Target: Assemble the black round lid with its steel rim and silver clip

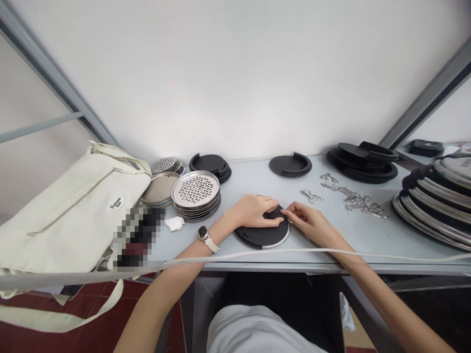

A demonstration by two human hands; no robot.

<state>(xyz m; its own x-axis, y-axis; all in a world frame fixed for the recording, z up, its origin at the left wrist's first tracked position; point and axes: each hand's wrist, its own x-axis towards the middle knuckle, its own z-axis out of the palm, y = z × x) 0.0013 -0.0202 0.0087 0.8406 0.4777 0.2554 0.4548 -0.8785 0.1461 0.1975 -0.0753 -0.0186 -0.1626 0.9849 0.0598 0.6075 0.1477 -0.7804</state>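
A black round disc point(257, 237) with a silvery rim at its right front lies flat near the table's front edge. My left hand point(255, 211) grips it from above, thumb and fingers bent around its upper middle part. At the disc's right edge, my right hand point(303, 219) is closed in a pinch on a small metal wire clip, mostly hidden by the fingers. Just behind my right hand lie a few loose wire clips point(312, 196). More clips form a loose pile point(362, 203) farther right.
Left of the disc stand a stack of perforated metal grater discs point(196, 190), plain metal discs point(161, 187) and a cream bag point(73, 206). Black round holders point(290, 165) line the wall. A tall stack of discs point(437, 206) stands right. A white cable point(257, 253) crosses in front.
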